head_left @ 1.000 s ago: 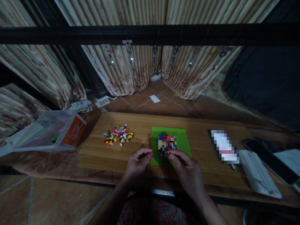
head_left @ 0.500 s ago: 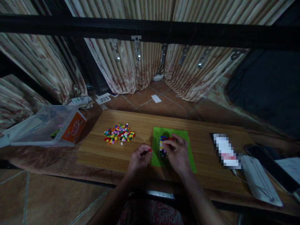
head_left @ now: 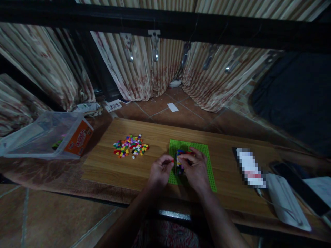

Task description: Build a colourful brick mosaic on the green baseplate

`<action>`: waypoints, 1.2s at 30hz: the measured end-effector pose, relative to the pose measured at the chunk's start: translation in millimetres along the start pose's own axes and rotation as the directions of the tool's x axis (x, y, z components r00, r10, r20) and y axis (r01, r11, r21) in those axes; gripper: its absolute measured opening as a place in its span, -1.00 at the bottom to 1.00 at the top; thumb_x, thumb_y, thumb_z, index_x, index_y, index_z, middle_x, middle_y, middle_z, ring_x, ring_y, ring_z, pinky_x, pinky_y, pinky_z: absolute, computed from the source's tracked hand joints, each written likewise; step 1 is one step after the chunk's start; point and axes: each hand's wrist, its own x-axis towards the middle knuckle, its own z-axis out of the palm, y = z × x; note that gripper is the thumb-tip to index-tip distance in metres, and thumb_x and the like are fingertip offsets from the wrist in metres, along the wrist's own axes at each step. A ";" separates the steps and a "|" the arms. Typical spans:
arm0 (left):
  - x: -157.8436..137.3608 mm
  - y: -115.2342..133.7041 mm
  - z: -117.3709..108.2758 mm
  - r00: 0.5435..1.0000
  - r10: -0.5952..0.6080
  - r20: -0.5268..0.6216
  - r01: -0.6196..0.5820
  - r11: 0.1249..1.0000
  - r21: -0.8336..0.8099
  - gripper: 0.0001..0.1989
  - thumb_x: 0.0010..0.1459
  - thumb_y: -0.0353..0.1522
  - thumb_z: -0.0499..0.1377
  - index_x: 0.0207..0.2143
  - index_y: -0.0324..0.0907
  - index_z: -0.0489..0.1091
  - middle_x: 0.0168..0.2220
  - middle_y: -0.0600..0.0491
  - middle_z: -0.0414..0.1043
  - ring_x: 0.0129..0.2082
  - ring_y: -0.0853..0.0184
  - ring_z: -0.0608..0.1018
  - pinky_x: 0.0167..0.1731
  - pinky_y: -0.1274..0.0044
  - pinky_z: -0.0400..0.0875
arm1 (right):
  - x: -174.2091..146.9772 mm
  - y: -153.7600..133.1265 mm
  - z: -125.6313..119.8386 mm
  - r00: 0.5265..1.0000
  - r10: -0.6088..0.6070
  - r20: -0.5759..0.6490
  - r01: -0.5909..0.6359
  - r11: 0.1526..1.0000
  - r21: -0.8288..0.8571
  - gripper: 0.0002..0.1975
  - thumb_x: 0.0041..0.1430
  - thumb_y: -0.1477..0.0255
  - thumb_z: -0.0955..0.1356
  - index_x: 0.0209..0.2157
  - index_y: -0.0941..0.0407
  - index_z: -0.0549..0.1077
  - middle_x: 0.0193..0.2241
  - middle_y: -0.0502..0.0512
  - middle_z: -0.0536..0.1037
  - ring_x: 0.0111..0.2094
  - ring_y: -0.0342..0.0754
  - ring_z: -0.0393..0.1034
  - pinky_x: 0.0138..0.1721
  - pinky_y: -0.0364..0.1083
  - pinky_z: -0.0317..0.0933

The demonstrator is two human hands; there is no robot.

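A green studded baseplate (head_left: 210, 172) lies on the wooden board, and on it stands a small multicoloured brick structure (head_left: 179, 168). My right hand (head_left: 198, 170) is closed over this structure from the right, hiding much of it. Thumb and index finger meet near its upper left side. Just left of the structure, at the baseplate's left edge, my left hand (head_left: 160, 172) pinches a small red brick (head_left: 172, 161) between thumb and fingertips. Further left on the board is a loose pile of coloured bricks (head_left: 131, 146).
The wooden board (head_left: 103, 165) carries a phone (head_left: 249, 168) with a blurred screen at the right. Beside it are a white flat device (head_left: 287, 201) with a cable and a dark phone-like slab (head_left: 301, 186). A clear plastic bin (head_left: 46, 134) stands at the left.
My left hand has moved right with the red brick, up close to the structure. My right hand stays at the structure. The view has tipped slightly downward.
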 end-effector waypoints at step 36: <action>20.7 -1.7 12.9 0.975 0.218 0.034 -0.218 0.976 0.001 -0.90 0.03 -0.42 0.23 -0.40 -0.17 0.56 -0.39 0.06 0.51 -0.37 0.36 0.51 -0.30 0.55 0.40 | -2.6 20.2 -0.3 0.969 0.232 -0.086 -0.181 0.900 0.396 -0.69 0.03 0.25 0.39 -0.18 0.07 0.53 -0.09 0.13 0.51 -0.01 0.05 0.35 0.09 0.11 0.15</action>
